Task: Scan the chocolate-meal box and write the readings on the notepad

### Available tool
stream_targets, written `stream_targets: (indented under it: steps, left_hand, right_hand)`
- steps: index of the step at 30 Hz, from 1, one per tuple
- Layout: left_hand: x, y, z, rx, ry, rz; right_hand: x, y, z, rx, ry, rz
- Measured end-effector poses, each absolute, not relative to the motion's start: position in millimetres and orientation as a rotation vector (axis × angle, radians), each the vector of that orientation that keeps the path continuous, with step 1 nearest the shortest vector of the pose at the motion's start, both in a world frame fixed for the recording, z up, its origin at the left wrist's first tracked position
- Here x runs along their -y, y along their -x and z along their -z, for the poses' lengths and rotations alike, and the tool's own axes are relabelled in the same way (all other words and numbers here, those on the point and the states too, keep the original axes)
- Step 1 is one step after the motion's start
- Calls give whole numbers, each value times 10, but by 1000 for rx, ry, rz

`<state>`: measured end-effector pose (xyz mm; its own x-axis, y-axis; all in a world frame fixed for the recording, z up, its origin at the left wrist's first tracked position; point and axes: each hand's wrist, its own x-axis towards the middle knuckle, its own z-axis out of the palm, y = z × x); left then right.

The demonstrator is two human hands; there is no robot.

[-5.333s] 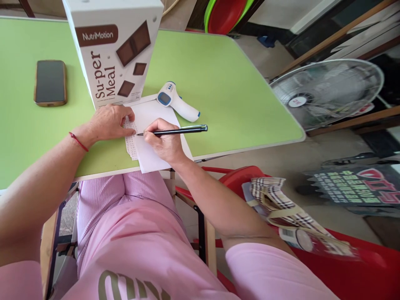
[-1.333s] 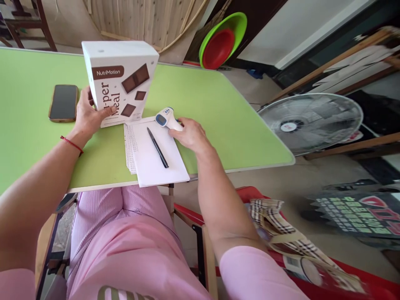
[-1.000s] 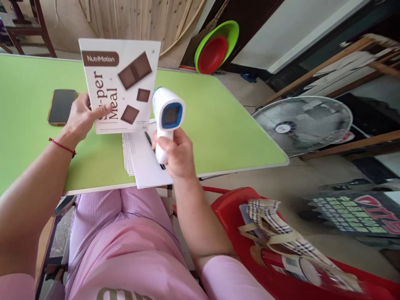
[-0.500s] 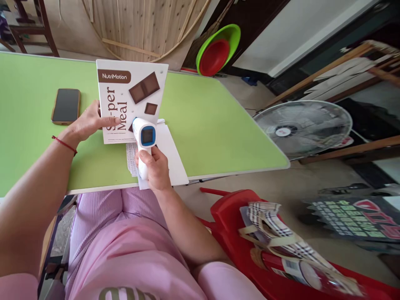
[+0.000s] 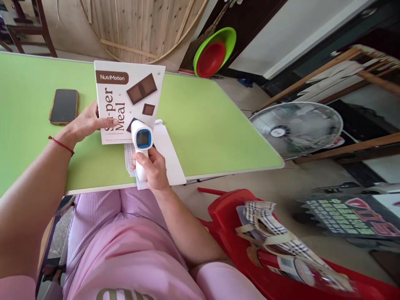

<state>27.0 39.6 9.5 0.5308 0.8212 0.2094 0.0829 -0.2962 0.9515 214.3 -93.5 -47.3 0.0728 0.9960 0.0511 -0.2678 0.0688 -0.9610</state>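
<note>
My left hand (image 5: pixel 89 121) grips the left edge of a white box (image 5: pixel 140 71) printed "NutriMotion" and "Meal" with chocolate pieces, its thumb lying across the front and its other fingers hidden behind. The box is held upright over the table. Wrapped in my right hand (image 5: pixel 154 168) is the handle of a white infrared thermometer (image 5: pixel 140 168) with a blue-framed screen that looks dark. Its head stands in front of the lower right part of the box; whether they touch I cannot tell. Under both lie white paper sheets (image 5: pixel 171 160) and a strip of printed paper (image 5: pixel 129 160).
A phone (image 5: pixel 64 107) lies on the green table (image 5: pixel 212 125), left of the box. Beyond the table's right end stands a fan (image 5: pixel 296 129). A red chair (image 5: pixel 231 208) on my right bears a checked bag (image 5: pixel 265 216) and a bottle. Green and red basins (image 5: pixel 212 58) lean at the back.
The whole view has shifted slightly. Both hands keep their hold on the box and the thermometer, and the thermometer's head sits a little lower against the box.
</note>
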Motion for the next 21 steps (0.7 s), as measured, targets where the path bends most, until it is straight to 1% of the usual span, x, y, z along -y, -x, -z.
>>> stream_targets:
  steps: [13, 21]
  left_hand:
    - [-461, -264, -36, -691, -1734, -892]
    - [-384, -271, -90, -707, -1720, -882]
  right_hand:
    - [966, -2125, 461, 1036, 991, -1211]
    - [977, -2118, 464, 1076, 1007, -1193]
